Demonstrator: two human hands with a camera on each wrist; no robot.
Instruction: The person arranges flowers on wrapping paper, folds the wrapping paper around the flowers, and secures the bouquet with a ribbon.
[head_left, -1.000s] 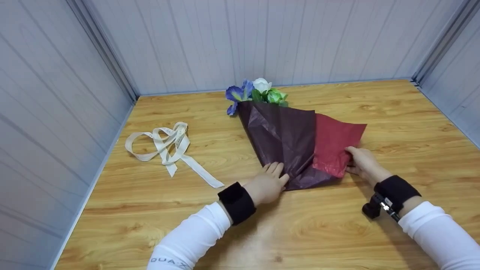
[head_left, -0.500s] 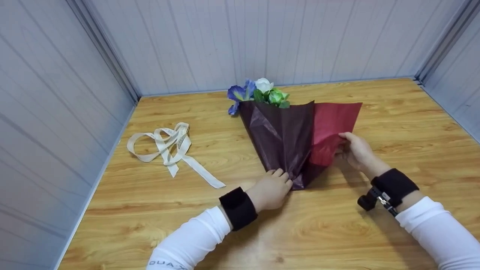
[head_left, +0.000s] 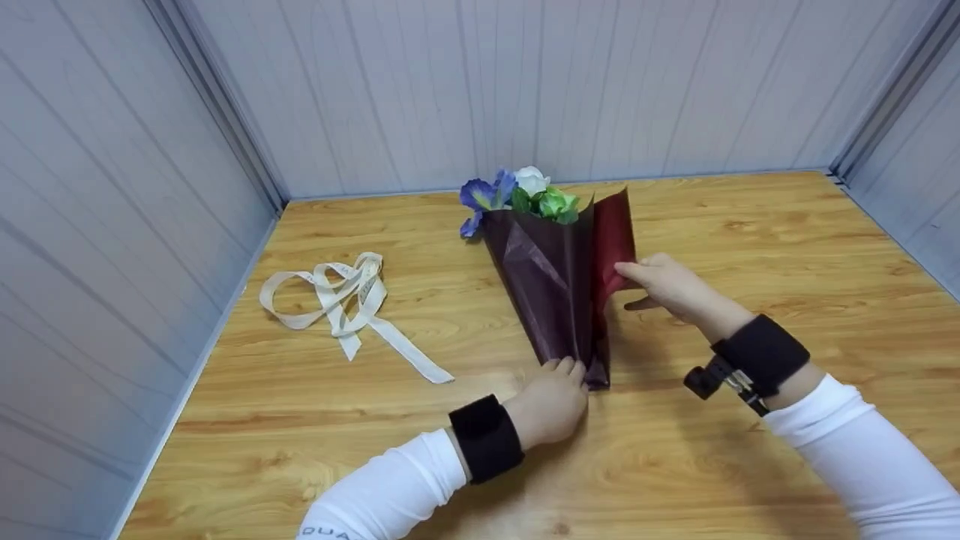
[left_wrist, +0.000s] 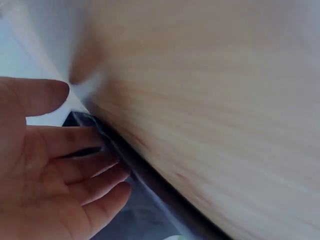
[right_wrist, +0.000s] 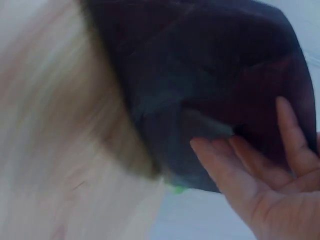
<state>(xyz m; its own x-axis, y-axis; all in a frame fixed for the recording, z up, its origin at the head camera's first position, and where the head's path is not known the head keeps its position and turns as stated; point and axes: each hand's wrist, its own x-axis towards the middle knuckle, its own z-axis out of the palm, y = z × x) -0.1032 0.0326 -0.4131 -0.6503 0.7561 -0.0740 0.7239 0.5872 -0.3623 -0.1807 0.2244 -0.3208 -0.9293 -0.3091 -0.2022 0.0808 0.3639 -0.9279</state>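
Note:
A bouquet in dark plum wrapping paper (head_left: 536, 281) lies on the wooden table, its narrow end toward me. Blue, white and green flowers (head_left: 532, 182) show at its wide top. A red-faced flap (head_left: 613, 232) of the paper stands up along the right side. My left hand (head_left: 551, 403) rests on the narrow end; in the left wrist view its fingers (left_wrist: 95, 175) lie along the dark paper, thumb apart. My right hand (head_left: 671, 289) touches the raised flap from the right. The right wrist view shows its extended fingers (right_wrist: 250, 160) against the paper.
A loosely looped cream ribbon (head_left: 352, 300) lies on the table (head_left: 420, 300) to the left, one tail stretching toward my left hand. Pale panelled walls (head_left: 450, 90) close off the table at the back and both sides.
My right hand has moved left and away from me, raising the red flap and folding it toward the bouquet. The wrap is narrower; my left hand stays near its lower end.

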